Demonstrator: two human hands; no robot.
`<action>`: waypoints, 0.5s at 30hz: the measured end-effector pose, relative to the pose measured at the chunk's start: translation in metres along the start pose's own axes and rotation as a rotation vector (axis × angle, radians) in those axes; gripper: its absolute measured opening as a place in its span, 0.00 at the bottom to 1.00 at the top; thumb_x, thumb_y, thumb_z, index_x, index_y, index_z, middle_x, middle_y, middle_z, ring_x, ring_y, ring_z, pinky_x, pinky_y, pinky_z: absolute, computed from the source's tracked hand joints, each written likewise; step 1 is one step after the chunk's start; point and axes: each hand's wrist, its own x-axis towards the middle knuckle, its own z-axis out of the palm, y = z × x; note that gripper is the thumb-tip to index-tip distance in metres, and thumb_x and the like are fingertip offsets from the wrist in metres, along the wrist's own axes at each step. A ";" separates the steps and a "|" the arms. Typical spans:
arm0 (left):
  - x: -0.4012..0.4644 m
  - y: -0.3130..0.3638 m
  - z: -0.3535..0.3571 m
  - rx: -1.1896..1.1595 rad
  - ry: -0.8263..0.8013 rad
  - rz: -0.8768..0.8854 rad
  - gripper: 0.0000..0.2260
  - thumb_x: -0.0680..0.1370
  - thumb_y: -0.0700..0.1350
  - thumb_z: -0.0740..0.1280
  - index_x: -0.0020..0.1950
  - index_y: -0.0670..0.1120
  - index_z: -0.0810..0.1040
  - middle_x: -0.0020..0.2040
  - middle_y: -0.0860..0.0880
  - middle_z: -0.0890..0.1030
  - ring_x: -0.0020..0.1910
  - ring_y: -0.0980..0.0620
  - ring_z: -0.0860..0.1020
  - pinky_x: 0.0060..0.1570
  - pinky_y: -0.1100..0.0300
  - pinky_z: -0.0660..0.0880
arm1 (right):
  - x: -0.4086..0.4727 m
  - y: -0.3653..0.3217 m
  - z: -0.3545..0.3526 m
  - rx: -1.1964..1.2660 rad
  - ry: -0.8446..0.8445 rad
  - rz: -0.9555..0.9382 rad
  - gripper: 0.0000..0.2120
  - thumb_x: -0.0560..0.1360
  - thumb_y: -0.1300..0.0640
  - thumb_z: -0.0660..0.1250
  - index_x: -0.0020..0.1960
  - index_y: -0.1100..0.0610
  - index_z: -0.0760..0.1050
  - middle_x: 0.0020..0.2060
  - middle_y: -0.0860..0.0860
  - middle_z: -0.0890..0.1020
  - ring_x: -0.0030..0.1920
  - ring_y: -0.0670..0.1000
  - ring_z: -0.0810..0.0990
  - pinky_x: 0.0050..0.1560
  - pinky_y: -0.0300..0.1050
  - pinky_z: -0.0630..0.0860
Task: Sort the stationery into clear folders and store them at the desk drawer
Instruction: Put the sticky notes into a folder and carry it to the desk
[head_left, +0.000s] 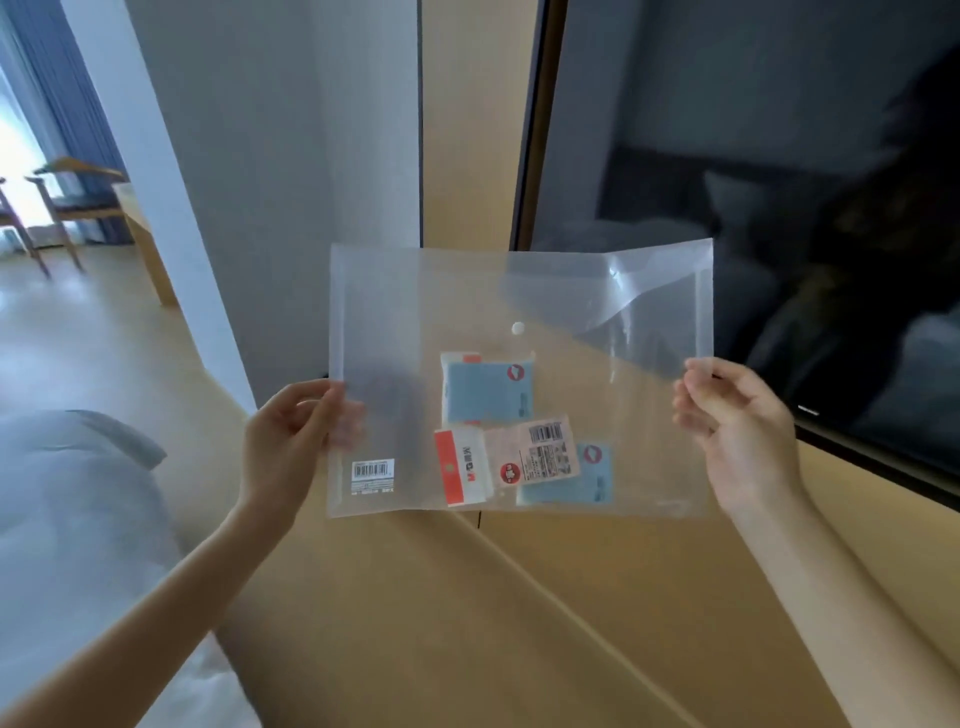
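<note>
Hands hold a clear folder up in the air in front of the person, its face toward the camera; the left hand has its grip clamped on the folder's left edge, thumb on the near face and fingers showing faintly through the plastic behind; the right hand pinches the right edge just below the triangular flap, which hangs unfastened, its tip apart from the white snap button; inside the folder lie small packets gathered toward the bottom middle: a blue sticky-note pack uppermost, a red-and-white packet below it, a pink pack with a barcode overlapping a second blue pack at the lower right; a barcode sticker sits at the folder's lower left corner; behind the folder rises a light wooden panel, with a grey wall to its left and a dark glossy screen to its right, close behind the folder's upper right corner; below runs a pale wooden tabletop; a grey bed edge lies by the left forearm; farther left the floor opens toward wooden chairs and blue curtains.
</note>
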 end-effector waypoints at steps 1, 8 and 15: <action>0.013 -0.007 0.007 0.005 0.010 0.003 0.06 0.75 0.46 0.68 0.48 0.45 0.80 0.39 0.47 0.85 0.34 0.48 0.82 0.40 0.56 0.79 | 0.018 0.008 0.005 0.003 -0.012 0.009 0.06 0.73 0.61 0.68 0.50 0.57 0.78 0.40 0.49 0.80 0.40 0.46 0.79 0.39 0.36 0.77; 0.109 -0.055 0.053 -0.014 0.084 -0.010 0.05 0.77 0.43 0.67 0.49 0.43 0.80 0.39 0.46 0.85 0.31 0.52 0.81 0.28 0.70 0.71 | 0.132 0.040 0.053 -0.021 -0.024 0.035 0.06 0.75 0.64 0.67 0.48 0.56 0.79 0.39 0.50 0.80 0.38 0.44 0.79 0.39 0.35 0.77; 0.190 -0.085 0.060 -0.015 0.141 0.022 0.05 0.77 0.43 0.66 0.50 0.44 0.80 0.39 0.46 0.85 0.34 0.47 0.82 0.35 0.61 0.79 | 0.229 0.071 0.117 0.038 -0.099 0.031 0.05 0.74 0.64 0.68 0.46 0.56 0.79 0.36 0.48 0.81 0.35 0.43 0.78 0.36 0.33 0.76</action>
